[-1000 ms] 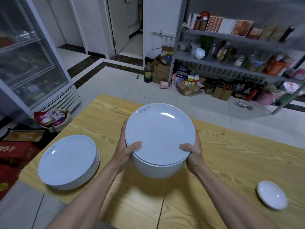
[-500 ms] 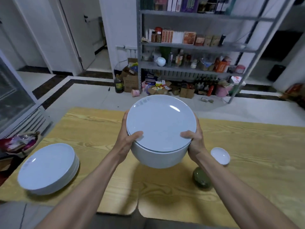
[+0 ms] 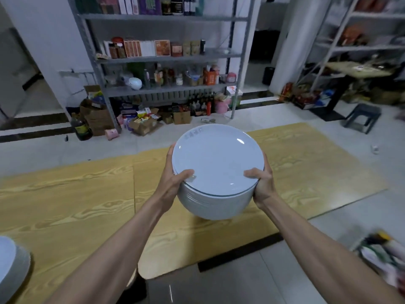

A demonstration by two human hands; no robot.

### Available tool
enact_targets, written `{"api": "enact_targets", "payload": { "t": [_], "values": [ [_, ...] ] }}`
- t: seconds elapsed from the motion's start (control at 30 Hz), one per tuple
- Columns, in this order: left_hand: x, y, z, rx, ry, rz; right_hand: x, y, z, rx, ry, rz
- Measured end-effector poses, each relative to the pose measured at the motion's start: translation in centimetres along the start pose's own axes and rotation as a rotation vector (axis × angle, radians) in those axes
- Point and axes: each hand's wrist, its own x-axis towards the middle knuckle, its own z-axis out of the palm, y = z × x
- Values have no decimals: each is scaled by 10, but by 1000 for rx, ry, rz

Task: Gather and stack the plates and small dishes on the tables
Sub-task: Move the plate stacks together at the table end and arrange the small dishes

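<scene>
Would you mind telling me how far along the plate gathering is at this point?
Done: many plates are already gathered into a tall stack, and a second stack sits on the table at lower left. In hand: the left hand and right hand grip the tall stack above the table. Left: setting it down, probably merging both stacks. No small dishes show.

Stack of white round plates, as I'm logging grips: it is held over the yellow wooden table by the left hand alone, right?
No. The head view shows the stack of white round plates held over the yellow wooden table by both hands: the left hand grips its left rim, the right hand its right rim.
</scene>
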Motion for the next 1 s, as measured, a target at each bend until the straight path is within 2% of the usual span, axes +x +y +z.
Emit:
{"api": "enact_targets", "payload": {
  "t": [0.27, 0.6, 1.0],
  "values": [
    [49, -22, 142, -14, -125, -27, 22, -37, -137, 0, 117, -23],
    [136, -54, 328, -31, -172, -61, 104, -92, -315, 1, 195, 26],
    [287, -110, 448, -41, -178, -51, 261, -94, -440, -40, 159, -5]
  ]
}}
